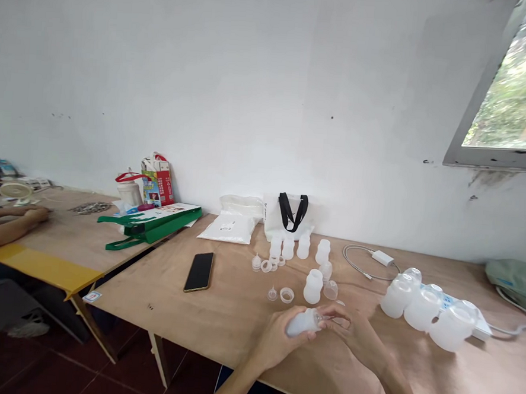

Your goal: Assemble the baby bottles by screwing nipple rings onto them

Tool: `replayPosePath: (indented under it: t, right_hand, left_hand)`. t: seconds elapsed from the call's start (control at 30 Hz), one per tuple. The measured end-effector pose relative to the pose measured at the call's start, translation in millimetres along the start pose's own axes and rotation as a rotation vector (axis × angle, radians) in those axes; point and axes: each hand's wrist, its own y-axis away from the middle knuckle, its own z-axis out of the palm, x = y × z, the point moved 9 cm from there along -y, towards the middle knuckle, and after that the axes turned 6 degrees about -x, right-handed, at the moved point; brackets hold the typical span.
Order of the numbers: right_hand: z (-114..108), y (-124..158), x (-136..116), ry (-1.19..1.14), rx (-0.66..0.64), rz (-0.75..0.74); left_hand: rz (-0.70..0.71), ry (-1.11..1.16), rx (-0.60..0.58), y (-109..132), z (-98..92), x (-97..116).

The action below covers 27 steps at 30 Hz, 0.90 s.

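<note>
My left hand [279, 337] is wrapped round a small frosted baby bottle [302, 323], which lies tilted with its mouth toward the right. At that mouth, my right hand [348, 327] pinches a small clear piece that looks like a teat; the fingers partly hide it. Just beyond stands another frosted bottle [313, 286]. To its left lie a loose clear teat [272, 293] and a white screw ring [287, 295]. A clear dome cap [330, 290] rests on its right. Several bottles stand farther back, with more rings [266, 265] and a teat [256, 262] before them.
Several capped bottles [453, 327] stand at right by a power strip [482, 329]. A charger cable [353, 250] lies behind. Further left are a black phone [199, 271], white packets [228, 227], a white bag [270, 221] and a green bag [154, 229]. Another person's hand [37, 213] rests on the neighbouring table.
</note>
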Motion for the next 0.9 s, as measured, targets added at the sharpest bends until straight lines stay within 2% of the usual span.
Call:
replayPosePath:
  t: [0.1,0.23,0.4,0.57,0.73,0.9]
  right_hand:
    - [3.4,-0.6,-1.7,0.014,-0.006,-0.034]
    - [9.7,0.6,-1.4,-0.104,-0.082,-0.100]
    - [17.1,1.4,3.6,-0.229,-0.204,-0.085]
    - [22.1,1.0,8.9,-0.296,-0.277,-0.079]
    - [20.5,-2.6,13.4,-0.279,-0.218,-0.029]
    - [14.7,-3.7,9.5,-0.108,-0.159,0.028]
  left_hand:
    - [0.023,-0.010,-0.025,0.0,1.0,1.0]
    - [0.021,-0.007,0.003,1.8,-1.7,2.0]
    - [0.034,-0.031,-0.003,3.1,-2.4,6.6]
    - [0.000,-0.070,-0.016,2.7,-1.8,-3.2]
    - [-0.025,-0.047,-0.019,1.7,-1.8,-10.3]
    - [-0.033,-0.064,0.001,3.9,-4.6,-3.9]
